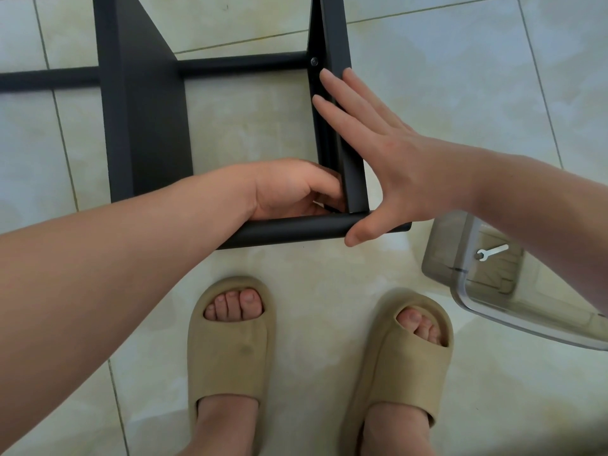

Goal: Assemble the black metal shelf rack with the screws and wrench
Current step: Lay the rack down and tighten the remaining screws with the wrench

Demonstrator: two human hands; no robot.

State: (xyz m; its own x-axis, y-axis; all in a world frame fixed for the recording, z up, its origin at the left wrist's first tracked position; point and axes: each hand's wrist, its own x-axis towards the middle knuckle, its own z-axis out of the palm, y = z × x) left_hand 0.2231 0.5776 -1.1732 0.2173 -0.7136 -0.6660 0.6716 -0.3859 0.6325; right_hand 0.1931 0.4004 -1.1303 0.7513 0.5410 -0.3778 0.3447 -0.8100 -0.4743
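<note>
Tile floor (427, 93). Right hand (388, 153) spread flat, bracing post (334, 37); left hand (289, 189) curled at the corner, can't tell what's in it. I'd keep the post square while fastening.

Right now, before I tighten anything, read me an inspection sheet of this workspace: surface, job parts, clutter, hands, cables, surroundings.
Surface: pale glossy tiled floor.
Job's things: black rack frame lies on the floor; one screw sits at a crossbar joint; wrench lies in a clear plastic container, not in hand.
Clutter: nothing seen.
Hands: left hand is curled inside the frame's near corner, and what it holds is hidden; right hand is open, fingers flat on the corner post, thumb on the near tube.
Cables: nothing seen.
Surroundings: two feet in tan slippers.
</note>
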